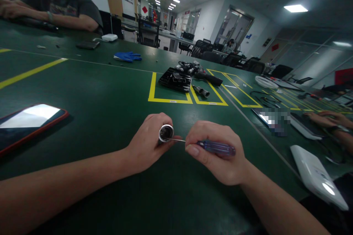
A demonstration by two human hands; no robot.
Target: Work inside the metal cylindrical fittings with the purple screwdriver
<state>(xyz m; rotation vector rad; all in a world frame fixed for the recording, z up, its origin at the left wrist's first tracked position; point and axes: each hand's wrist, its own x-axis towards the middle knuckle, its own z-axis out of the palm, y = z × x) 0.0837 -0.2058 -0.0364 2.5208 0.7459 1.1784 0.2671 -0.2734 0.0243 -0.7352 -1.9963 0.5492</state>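
Observation:
My left hand (150,139) is closed around a short metal tube (166,133), its round open end turned toward me. Inside the opening it looks dark, and its details cannot be made out. In my right hand (216,154) is a screwdriver (220,148) with a translucent purple-blue handle. Its thin shaft points left, and the tip reaches the rim of the tube; how far in it goes is hard to see. Both hands are above the green table (110,198). Beyond them lie a black glossy packet (175,80) and small metal cylindrical parts (202,91).
An orange-edged phone (33,125) lies at left, a white device (318,176) at right. Farther back are a blue glove (128,57) and a pile of black and silver parts (190,67). Yellow tape marks the tabletop. A person sits far left; another person's hands (329,119) are at right.

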